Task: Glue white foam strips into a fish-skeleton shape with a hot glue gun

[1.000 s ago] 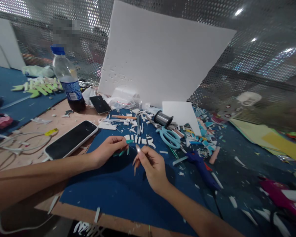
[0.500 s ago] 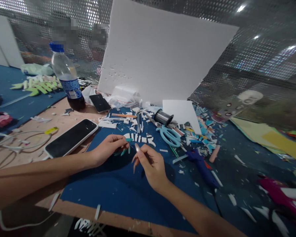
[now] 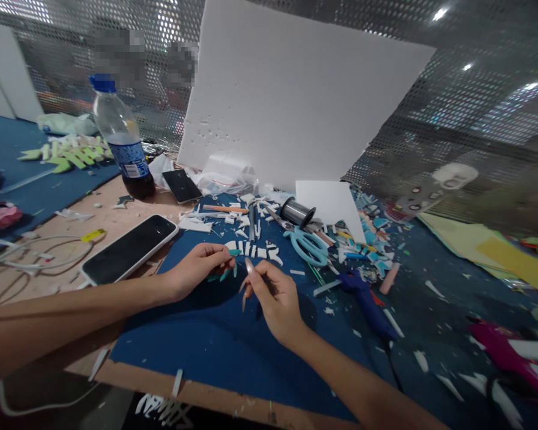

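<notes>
Two bare hands meet over a dark blue mat [image 3: 215, 352], close together but apart. The left hand [image 3: 204, 269] has its fingers gathered in a pinch, and slim teal tips [image 3: 235, 252] show at its fingertips; whether these are long nails or small pieces in its grasp, I cannot tell. The right hand [image 3: 278, 298], with long shiny nails, is half curled, its thumb bent in toward the fingers; whether something fine is pinched there, I cannot tell either. Just beyond the fingertips, a row of small white cut pieces [image 3: 262, 252] lies on the mat, nearest to both hands.

Behind that row are an orange stick [image 3: 225, 209], scattered white scraps and a spool of dark line [image 3: 298, 213] lying on its side. A pair of scissors with light blue handles [image 3: 308, 246] lies just in front of the spool, and to the right of it rests a blue glue gun [image 3: 370, 310]. Farther right, near the edge of view, is a magenta glue gun [image 3: 513, 358].

Left of the mat, a smartphone in a white case [image 3: 130, 249] lies face up beside the left forearm. A blue-capped bottle of dark drink [image 3: 132, 160] stands behind it, and a large white board [image 3: 291, 89] leans against a perforated metal screen [image 3: 439, 119]
</notes>
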`<state>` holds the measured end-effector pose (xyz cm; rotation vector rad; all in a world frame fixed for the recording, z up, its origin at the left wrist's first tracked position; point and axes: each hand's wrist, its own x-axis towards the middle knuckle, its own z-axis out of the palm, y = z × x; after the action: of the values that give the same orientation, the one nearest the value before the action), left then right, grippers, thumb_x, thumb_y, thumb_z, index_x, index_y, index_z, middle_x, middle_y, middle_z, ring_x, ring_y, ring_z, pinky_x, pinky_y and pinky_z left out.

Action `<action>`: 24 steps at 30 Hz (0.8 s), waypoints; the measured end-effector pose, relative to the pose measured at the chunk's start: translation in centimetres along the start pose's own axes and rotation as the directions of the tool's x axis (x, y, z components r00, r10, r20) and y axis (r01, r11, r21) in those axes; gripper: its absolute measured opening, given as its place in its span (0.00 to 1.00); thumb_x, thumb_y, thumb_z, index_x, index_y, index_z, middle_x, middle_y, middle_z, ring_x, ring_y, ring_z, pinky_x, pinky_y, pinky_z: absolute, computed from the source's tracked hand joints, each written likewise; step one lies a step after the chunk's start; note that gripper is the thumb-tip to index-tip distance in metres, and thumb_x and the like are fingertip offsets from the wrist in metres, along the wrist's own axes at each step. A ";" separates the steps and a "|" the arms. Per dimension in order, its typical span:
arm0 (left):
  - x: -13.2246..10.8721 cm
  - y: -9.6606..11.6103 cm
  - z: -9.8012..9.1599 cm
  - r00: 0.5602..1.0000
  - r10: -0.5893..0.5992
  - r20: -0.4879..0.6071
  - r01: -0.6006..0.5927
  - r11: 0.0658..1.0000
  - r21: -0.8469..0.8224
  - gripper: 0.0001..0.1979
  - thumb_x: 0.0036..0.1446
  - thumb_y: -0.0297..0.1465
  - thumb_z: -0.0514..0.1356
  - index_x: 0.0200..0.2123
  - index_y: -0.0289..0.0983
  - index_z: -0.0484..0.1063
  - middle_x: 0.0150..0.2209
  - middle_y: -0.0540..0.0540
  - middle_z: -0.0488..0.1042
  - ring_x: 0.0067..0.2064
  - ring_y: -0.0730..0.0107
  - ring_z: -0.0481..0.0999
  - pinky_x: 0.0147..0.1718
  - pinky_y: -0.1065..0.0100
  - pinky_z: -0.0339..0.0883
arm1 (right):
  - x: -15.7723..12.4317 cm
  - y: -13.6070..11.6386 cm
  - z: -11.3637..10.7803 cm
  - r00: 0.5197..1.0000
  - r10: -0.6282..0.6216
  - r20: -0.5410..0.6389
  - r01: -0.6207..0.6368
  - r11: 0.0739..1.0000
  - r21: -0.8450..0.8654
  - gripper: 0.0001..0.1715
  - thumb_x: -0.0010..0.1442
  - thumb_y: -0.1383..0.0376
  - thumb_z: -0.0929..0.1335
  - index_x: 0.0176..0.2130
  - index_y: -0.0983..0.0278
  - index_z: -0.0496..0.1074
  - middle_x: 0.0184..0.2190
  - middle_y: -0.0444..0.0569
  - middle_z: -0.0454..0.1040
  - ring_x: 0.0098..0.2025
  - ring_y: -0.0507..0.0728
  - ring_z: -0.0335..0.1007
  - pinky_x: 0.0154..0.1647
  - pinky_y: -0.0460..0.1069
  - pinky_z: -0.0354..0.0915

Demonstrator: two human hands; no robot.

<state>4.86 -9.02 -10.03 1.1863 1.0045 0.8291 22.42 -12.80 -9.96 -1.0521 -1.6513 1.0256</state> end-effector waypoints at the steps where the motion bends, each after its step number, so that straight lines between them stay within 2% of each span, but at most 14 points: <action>1: 0.0 0.0 0.0 1.000 -0.002 -0.001 0.002 1.000 -0.006 0.14 0.53 0.36 0.58 0.22 0.33 0.68 0.21 0.52 0.63 0.24 0.78 0.59 0.26 0.73 0.53 | 0.0 0.0 0.0 1.000 0.000 0.001 0.000 1.000 0.001 0.17 0.63 0.59 0.62 0.25 0.63 0.67 0.20 0.43 0.68 0.23 0.51 0.67 0.26 0.46 0.63; 18: 0.1 -0.3 -0.1 1.000 -0.017 0.009 0.017 0.999 -0.042 0.13 0.54 0.36 0.57 0.22 0.33 0.68 0.21 0.53 0.62 0.24 0.80 0.58 0.25 0.74 0.51 | 0.2 -0.2 0.1 0.999 -0.043 0.023 0.043 0.999 0.023 0.16 0.63 0.61 0.62 0.25 0.63 0.67 0.19 0.41 0.66 0.21 0.49 0.66 0.25 0.44 0.62; 24: 0.0 -0.1 0.0 1.000 -0.014 -0.001 0.014 0.999 -0.040 0.13 0.54 0.36 0.57 0.22 0.33 0.68 0.21 0.53 0.61 0.24 0.80 0.58 0.25 0.74 0.50 | 0.1 0.0 0.1 0.999 -0.047 0.003 0.047 0.999 -0.028 0.16 0.63 0.61 0.62 0.25 0.63 0.66 0.20 0.42 0.67 0.22 0.49 0.65 0.25 0.44 0.62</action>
<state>4.86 -9.06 -10.17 1.1437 0.9917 0.8357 22.33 -12.69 -9.94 -1.0260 -1.6884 0.9760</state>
